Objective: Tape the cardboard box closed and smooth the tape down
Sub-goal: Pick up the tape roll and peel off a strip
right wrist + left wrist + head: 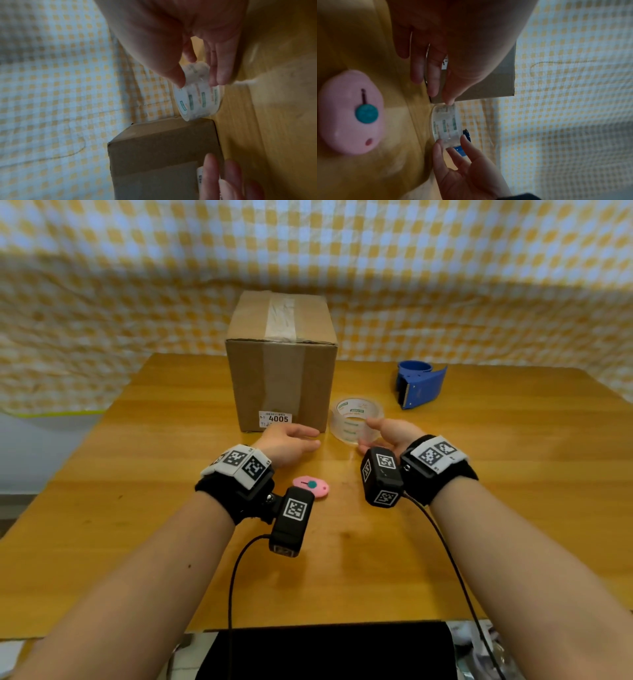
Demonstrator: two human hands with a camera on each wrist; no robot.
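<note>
A brown cardboard box (281, 371) stands at the back middle of the wooden table (137, 508), flaps down, with a strip of clear tape (281, 316) along its top seam and down the front. A roll of clear tape (352, 419) lies flat just right of the box's front corner. My right hand (364, 436) pinches the roll (197, 100), thumb on its upper rim and fingers against its outer side. My left hand (298, 440) hovers with straight fingers in front of the box's lower edge, by the white "4005" label (275, 418), holding nothing.
A blue tape dispenser (419, 385) sits empty at the back right. Between my wrists lies a pink box cutter (310, 486). A yellow checked cloth (445, 268) hangs behind the table. Something black (325, 652) is at the near table edge.
</note>
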